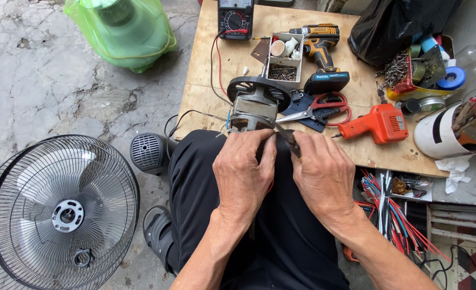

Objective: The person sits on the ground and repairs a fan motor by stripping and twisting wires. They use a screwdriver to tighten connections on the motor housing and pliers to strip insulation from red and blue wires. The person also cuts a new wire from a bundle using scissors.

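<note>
A thin wire (277, 130) is pinched by the left hand (243, 174), and dark pliers (290, 142) are gripped by the right hand (324, 174). The wire comes from the fan motor (255, 107) at the wooden table's (205, 64) edge. Wire fixing seems underway; steady, gentle pulling is needed next. Scissors (324, 107) lie nearby.

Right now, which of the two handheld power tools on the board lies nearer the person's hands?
The orange gun-shaped tool, lying just beyond the right hand. The yellow-and-black cordless drill sits farther back, beside the parts tray.
</note>
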